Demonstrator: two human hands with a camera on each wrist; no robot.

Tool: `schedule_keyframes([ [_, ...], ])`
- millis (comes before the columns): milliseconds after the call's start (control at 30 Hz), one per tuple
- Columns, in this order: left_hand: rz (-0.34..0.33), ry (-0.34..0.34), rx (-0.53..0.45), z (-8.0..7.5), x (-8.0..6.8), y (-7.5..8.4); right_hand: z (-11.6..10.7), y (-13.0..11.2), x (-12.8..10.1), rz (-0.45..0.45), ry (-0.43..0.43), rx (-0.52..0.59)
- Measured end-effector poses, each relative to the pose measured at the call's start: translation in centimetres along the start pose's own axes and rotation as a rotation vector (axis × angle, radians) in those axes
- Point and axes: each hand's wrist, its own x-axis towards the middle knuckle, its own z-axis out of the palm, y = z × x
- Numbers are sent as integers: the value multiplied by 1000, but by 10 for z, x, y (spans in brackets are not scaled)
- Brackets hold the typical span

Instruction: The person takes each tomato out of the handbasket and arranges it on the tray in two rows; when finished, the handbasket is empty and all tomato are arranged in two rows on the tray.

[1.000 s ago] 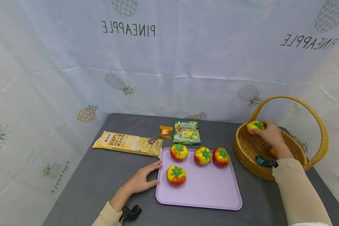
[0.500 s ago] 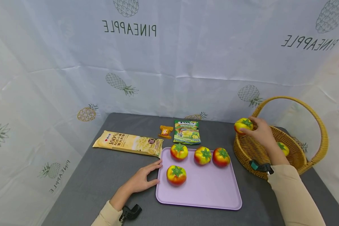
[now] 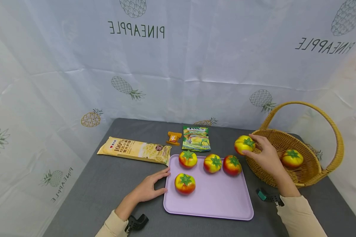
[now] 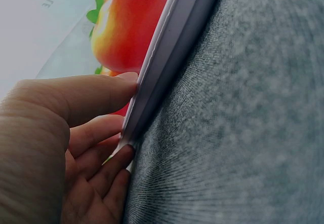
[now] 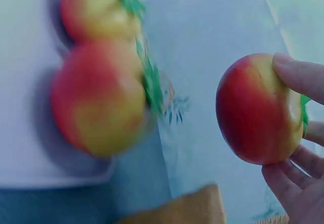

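Observation:
My right hand (image 3: 266, 157) holds a red-and-yellow tomato (image 3: 244, 144) with a green leafy top, pinched between thumb and fingers. It hangs in the air between the wicker basket (image 3: 256, 164) and the lilac tray (image 3: 216, 200). In the right wrist view the held tomato (image 5: 258, 110) is apart from the tray. Several like tomatoes rest on the tray: one at front left (image 3: 185, 184), the others along its back edge. Another tomato (image 3: 292, 158) lies in the basket. My left hand (image 3: 146, 188) touches the tray's left rim with extended thumb and fingertips (image 4: 126, 84).
A yellow noodle packet (image 3: 134, 150) lies behind the left hand. Behind the tray are a small orange-wrapped snack (image 3: 174, 138) and a green candy bag (image 3: 196, 139). The basket's tall handle (image 3: 329, 121) arches up at the right. A pineapple-print curtain (image 3: 178, 65) encloses the grey table.
My right hand has lifted the tomato out of the basket and carried it left, toward the tray. The tomato left in the basket is now in plain sight. My left hand stays put.

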Motion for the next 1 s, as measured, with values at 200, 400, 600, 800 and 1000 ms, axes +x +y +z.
schedule_keyframes([
  [200,-23,-14,-7,0,0,-1,24,-17,-28,-71,30,53],
  [400,-24,-15,-5,0,0,-1,51,-32,-52,-110,37,95],
  [600,-26,-18,-3,0,-1,-2,74,-38,-69,-96,11,109],
  [800,-24,-10,-5,1,-1,-3,92,-41,-76,-112,-48,162],
  [1000,-23,-14,-3,1,0,-3,101,-42,-79,-102,-91,165],
])
